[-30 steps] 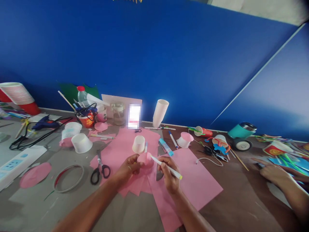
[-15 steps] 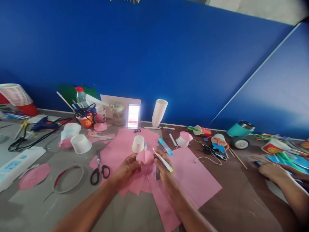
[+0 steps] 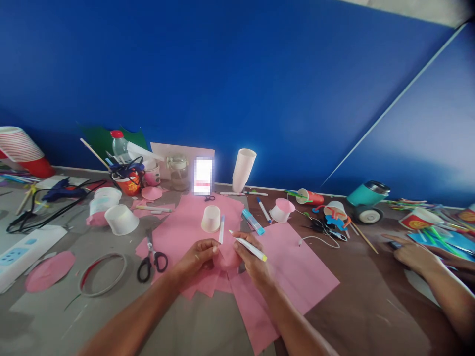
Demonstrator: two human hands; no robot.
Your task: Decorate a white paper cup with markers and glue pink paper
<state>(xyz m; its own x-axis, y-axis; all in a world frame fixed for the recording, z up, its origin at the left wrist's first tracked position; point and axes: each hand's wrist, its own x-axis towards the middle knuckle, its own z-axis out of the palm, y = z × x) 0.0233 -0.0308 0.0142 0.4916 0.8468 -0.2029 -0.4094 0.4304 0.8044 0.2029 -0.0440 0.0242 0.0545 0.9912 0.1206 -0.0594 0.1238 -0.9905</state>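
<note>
My left hand [image 3: 200,256], fingers closed, pinches the left edge of a small pink paper cutout [image 3: 228,256]. My right hand [image 3: 250,259] grips a white marker [image 3: 251,248] with a yellow end, and its fingers also touch the cutout's right side. The marker's pale tip points up and left, just above the paper. Fingers cover the cutout's sides, and it blends with the pink sheets [image 3: 174,225] below. Just beyond my hands stands a white paper cup [image 3: 211,219], with a slim white pen [image 3: 221,228] beside it.
Black-handled scissors [image 3: 151,262] and a tape ring [image 3: 103,274] lie to the left, near a power strip [image 3: 25,254]. A blue marker pack [image 3: 253,221] and a pink-topped cup [image 3: 282,210] lie right. At far right is another person's hand [image 3: 413,253].
The pink cutout, facing me with a crease down its middle before, now sits lower and tilted between my fingers. The slim white pen behind it shows more fully.
</note>
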